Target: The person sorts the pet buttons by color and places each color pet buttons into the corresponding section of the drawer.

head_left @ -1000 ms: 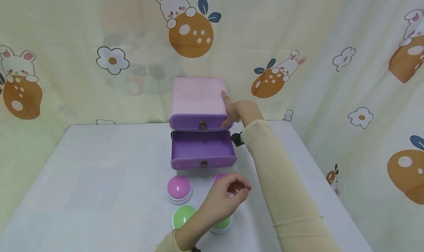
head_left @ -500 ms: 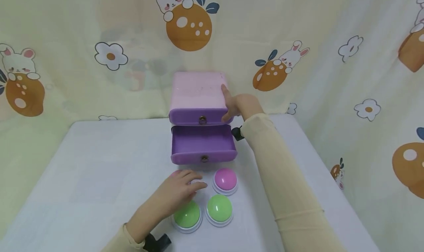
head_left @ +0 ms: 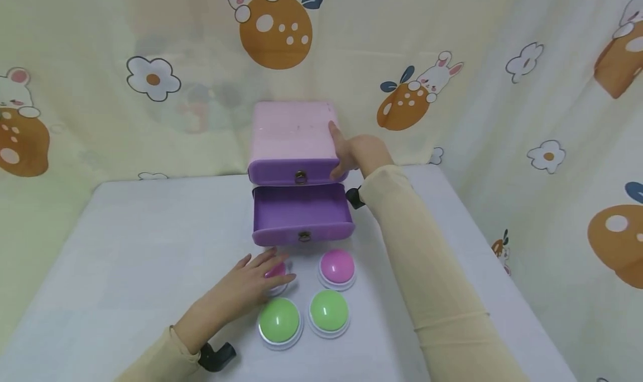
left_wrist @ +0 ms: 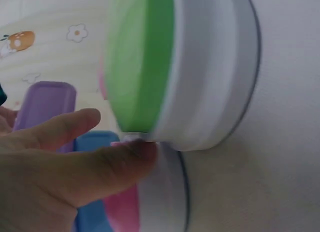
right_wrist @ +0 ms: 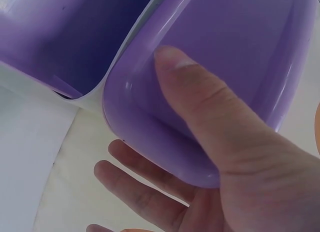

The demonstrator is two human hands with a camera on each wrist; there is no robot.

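Observation:
A small two-drawer box stands at the back of the table, pink on top, with purple drawers. Its lower drawer is pulled out; the upper drawer is in. My right hand holds the box's right front corner, thumb on the upper drawer's front, other fingers along the side. Spread fingers of my left hand reach over the left pink dome button, partly hiding it. In the left wrist view the thumb overlaps its white base, beside a green dome button.
Nearby on the white table are another pink dome button, a left green one and a right green one. A patterned curtain hangs close behind the box and along the right side.
My left hand has moved left from over the right-hand buttons to the left pink one, its fingers spreading. The right hand keeps its hold on the box. The head view has shifted slightly.

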